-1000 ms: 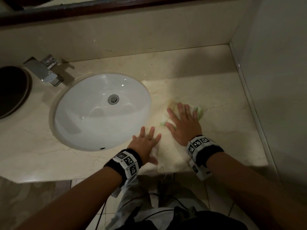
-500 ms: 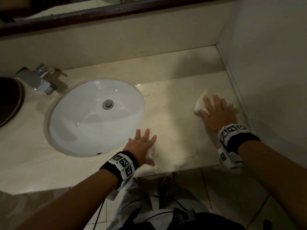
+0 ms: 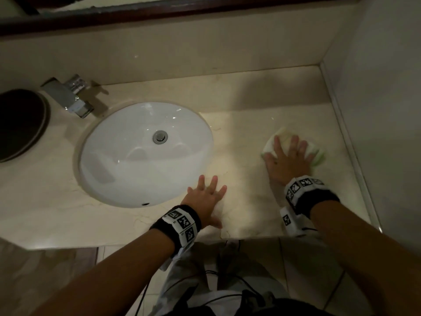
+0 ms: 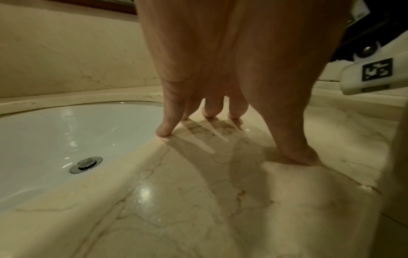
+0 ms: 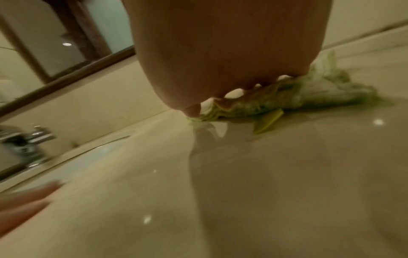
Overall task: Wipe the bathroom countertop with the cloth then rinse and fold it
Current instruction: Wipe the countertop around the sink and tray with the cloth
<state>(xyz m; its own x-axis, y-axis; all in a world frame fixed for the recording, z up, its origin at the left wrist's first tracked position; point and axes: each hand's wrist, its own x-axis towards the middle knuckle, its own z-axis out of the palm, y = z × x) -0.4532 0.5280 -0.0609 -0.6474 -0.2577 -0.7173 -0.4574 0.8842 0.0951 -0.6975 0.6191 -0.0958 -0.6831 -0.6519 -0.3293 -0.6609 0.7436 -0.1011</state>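
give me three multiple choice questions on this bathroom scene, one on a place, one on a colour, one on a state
1. Where is the cloth?
A. in the sink
B. on the countertop right of the sink
C. draped over the faucet

2. What colour is the sink bowl?
A. white
B. black
C. blue

3. What is the left hand doing?
A. gripping the faucet
B. holding the cloth
C. resting flat on the countertop, fingers spread

Answers:
1. B: the cloth lies under the right hand on the countertop, near the side wall.
2. A: the sink is white against the beige stone.
3. C: the left hand lies with straight fingers by the sink rim, holding nothing, far from the faucet.
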